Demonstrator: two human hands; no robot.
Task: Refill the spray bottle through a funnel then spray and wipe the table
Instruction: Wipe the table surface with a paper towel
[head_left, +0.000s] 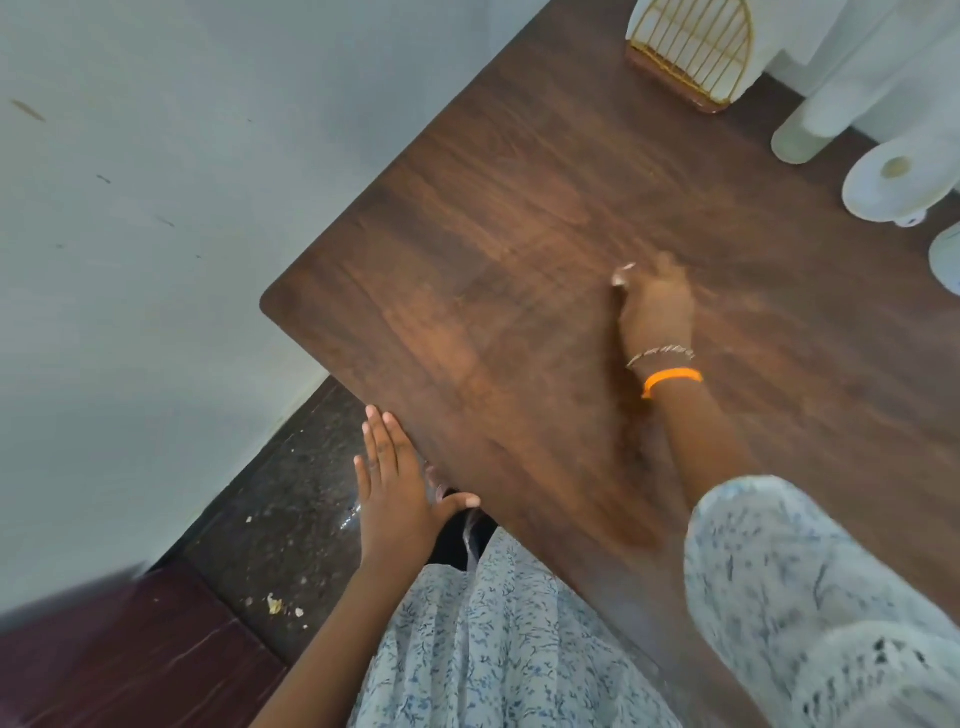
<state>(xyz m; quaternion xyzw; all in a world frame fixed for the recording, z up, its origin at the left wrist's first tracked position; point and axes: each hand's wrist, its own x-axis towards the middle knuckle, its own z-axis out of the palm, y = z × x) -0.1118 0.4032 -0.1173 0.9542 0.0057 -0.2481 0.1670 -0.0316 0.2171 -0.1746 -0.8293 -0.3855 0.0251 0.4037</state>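
Head view shows the right hand (655, 306) blurred on the wooden desk (519, 218), possibly wiping; its grip I cannot tell. Left hand (400, 488) rests flat-fingered at the near edge. Neither spray bottle nor funnel is identifiable, so refilling looks finished.

Table (467, 249) middle bare; gold wire rack (691, 52), white containers (898, 187) crowd far edge.

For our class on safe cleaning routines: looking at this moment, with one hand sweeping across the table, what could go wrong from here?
1. The right hand is blurred with motion; a wide sweep might strike the gold wire rack or the white items at the far edge.
2. The left hand lies flat at the table edge, partly past it, and could slip off if leaned on.
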